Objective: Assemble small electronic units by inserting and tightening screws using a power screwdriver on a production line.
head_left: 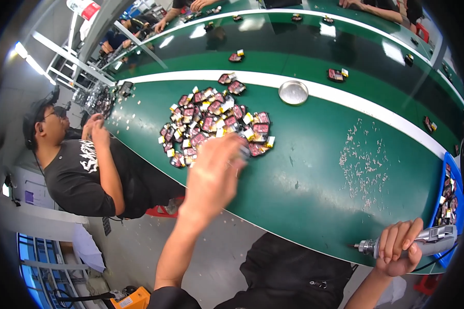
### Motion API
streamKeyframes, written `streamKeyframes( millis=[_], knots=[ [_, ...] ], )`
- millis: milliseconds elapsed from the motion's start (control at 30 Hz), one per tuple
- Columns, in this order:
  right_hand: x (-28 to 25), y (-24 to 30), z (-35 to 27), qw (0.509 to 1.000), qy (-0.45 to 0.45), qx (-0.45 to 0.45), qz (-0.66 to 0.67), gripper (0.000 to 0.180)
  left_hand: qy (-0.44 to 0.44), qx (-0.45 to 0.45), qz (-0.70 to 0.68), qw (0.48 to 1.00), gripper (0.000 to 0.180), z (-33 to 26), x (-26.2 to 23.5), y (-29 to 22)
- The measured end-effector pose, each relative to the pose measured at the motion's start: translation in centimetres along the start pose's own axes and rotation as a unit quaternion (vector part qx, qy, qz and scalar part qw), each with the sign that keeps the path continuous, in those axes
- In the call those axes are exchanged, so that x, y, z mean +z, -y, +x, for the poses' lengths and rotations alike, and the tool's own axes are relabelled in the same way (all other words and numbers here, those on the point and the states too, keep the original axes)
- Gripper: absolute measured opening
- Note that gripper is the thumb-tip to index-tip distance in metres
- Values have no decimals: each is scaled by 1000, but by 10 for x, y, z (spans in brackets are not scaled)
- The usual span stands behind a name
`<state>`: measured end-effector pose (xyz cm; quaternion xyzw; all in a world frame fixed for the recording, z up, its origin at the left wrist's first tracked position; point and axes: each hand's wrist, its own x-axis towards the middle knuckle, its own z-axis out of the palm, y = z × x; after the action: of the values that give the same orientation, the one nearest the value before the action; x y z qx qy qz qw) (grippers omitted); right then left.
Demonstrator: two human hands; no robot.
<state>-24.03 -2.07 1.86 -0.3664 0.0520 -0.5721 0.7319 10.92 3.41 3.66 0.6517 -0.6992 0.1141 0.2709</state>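
Right hand point(397, 247) was closed around a power screwdriver point(423, 241); left hand point(216, 165), blurred, grip indeterminable, was stretched to the parts pile point(216, 121). Pick-up step judged; one piece must be singled out.

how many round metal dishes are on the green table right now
1. The round metal dish sits on the white stripe, just past the pile of small parts that the left hand reaches into. Others may be hidden.

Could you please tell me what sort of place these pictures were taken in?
Probably a factory assembly line: a long green conveyor belt carries a pile of small red-and-black parts, the right hand holds a grey electric screwdriver, and other workers' hands reach in opposite.
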Motion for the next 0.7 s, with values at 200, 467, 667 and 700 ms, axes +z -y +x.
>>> streamKeyframes(
  millis=[200, 467, 667, 700],
  knots=[
    [-8, -9, -13, 997, -77, 22, 17, 16, 8, -101, 200, 975, 24, -4, -17, 84],
    [-16, -6, -23, 974, -221, 3, 47, 14, -38, -73, 110, 991, 24, 73, 15, 85],
    [-15, 0, -23, 961, -248, 62, 104, 15, 57, -224, 21, 973, 42, 155, 69, 175],
    [-12, 3, -22, 964, -223, 103, 106, 18, 77, -226, 46, 970, 45, 164, 77, 185]
  ],
)
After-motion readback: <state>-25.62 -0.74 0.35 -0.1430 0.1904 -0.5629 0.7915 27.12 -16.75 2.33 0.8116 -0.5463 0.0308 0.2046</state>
